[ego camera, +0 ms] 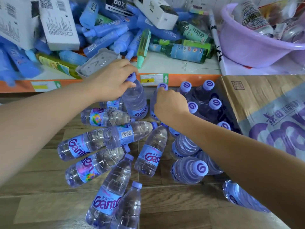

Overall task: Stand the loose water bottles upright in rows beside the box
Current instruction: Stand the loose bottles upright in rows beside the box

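Bottle (134, 100) was gripped by left hand (113, 80) fingers, right hand (170, 104) grasping another bottle (162, 87); a tilted set-down could've toppled the row.

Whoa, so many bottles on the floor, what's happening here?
A person is standing clear plastic water bottles with purple caps upright beside a cardboard box. The left hand holds one bottle by its neck, tilted, near the standing group. The right hand grips the top of another bottle at the group's edge. About nine more bottles lie flat on the wooden floor, not yet stood up.
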